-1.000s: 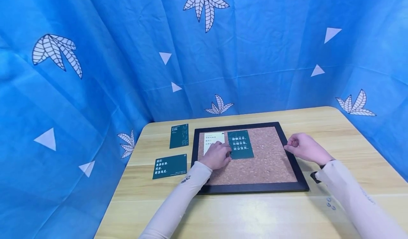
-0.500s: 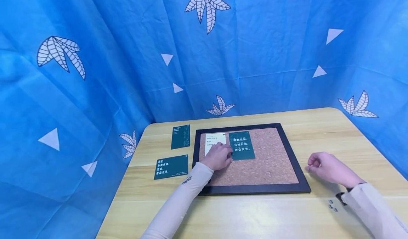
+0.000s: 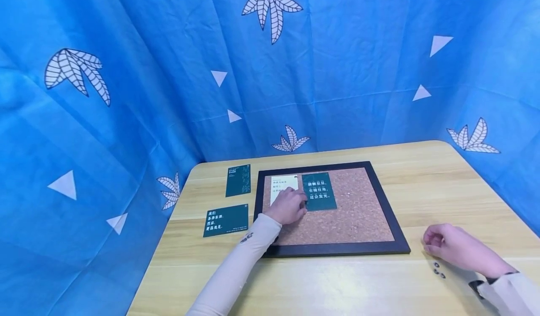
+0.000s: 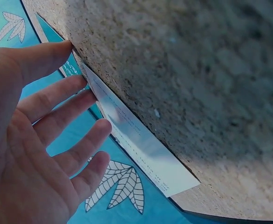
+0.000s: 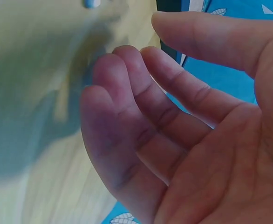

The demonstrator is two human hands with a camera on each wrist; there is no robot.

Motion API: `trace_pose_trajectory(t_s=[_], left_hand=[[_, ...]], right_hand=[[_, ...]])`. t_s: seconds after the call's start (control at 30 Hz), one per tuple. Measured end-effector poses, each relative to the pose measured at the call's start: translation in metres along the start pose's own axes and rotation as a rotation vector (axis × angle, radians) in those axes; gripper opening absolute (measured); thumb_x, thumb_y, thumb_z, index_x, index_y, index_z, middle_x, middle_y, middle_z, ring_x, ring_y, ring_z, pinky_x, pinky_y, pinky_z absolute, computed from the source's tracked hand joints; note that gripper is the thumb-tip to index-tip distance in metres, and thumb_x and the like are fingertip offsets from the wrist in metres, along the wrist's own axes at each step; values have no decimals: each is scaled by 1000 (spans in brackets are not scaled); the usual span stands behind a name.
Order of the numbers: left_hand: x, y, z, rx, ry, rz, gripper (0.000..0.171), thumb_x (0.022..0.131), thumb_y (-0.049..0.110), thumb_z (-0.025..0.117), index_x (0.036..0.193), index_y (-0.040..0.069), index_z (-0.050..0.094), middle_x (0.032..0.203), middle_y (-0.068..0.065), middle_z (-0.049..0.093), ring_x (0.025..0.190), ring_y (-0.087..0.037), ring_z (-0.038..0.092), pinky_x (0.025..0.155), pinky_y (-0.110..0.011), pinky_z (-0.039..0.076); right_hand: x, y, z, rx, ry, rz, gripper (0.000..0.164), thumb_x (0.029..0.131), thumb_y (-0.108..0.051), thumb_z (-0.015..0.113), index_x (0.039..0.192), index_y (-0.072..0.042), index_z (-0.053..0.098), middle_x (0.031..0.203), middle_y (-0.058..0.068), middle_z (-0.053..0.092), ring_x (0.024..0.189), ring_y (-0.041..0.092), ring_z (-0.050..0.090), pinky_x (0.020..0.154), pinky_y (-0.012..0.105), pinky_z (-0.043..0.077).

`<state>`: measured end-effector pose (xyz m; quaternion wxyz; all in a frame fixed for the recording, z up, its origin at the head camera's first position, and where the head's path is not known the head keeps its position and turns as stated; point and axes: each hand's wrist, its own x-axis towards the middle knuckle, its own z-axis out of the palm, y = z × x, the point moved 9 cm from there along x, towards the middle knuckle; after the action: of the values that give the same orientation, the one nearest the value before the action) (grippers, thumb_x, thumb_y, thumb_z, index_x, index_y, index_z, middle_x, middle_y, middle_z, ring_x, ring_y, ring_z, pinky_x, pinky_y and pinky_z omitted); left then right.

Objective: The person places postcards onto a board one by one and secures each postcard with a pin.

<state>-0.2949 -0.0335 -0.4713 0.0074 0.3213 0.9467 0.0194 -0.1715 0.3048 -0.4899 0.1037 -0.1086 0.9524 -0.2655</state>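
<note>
A cream card (image 3: pixel 283 181) and a dark green card (image 3: pixel 321 191), both with printed characters, lie side by side on a black-framed cork board (image 3: pixel 350 227). Across the lower part of the cream card rests my left hand (image 3: pixel 288 207), its fingertips at the green card's left edge. The left wrist view shows this hand's thumb (image 4: pixel 48 58) and fingers lightly bent, reaching the cards' edges. Right of the board, my right hand (image 3: pixel 457 249) hovers low over the table with loosely curved fingers (image 5: pixel 143 116) and nothing between them. Several small dark shiny pieces (image 3: pixel 437 271) lie just below it.
Two more green cards lie left of the board, an upright one (image 3: pixel 238 181) and a sideways one (image 3: pixel 225 221). The light wooden table (image 3: pixel 333 283) backs onto a blue patterned curtain (image 3: pixel 354 72), which also hangs at both sides.
My right hand has moved from the board's right frame edge, rightward and toward me, to the small shiny pieces. My left hand stays in place on the cards.
</note>
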Motion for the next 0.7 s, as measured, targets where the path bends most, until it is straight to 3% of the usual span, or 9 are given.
trace_pose_trajectory(t_s=[0.23, 0.43, 0.7], left_hand=[[1, -1, 1, -3, 1, -4, 34, 98, 32, 71, 127, 16, 72, 132, 0, 71, 121, -27, 64, 102, -43, 54], [1, -1, 1, -13, 2, -12, 33, 98, 31, 71, 127, 16, 72, 132, 0, 72, 122, -28, 64, 103, -45, 54], [0, 1, 0, -10, 5, -4, 31, 98, 30, 71, 126, 16, 73, 130, 1, 72, 120, -27, 65, 102, -44, 54]], right_hand=[[-13, 3, 8, 33, -17, 13, 8, 91, -13, 74, 94, -7, 69, 79, -3, 62, 67, -2, 47, 60, 23, 46], [-20, 7, 16, 36, -26, 75, 15, 91, -20, 76, 94, -9, 67, 76, -3, 60, 65, 0, 47, 59, 23, 43], [-26, 7, 26, -14, -28, 139, 36, 84, -36, 85, 96, -8, 66, 80, -3, 58, 70, 5, 46, 62, 24, 40]])
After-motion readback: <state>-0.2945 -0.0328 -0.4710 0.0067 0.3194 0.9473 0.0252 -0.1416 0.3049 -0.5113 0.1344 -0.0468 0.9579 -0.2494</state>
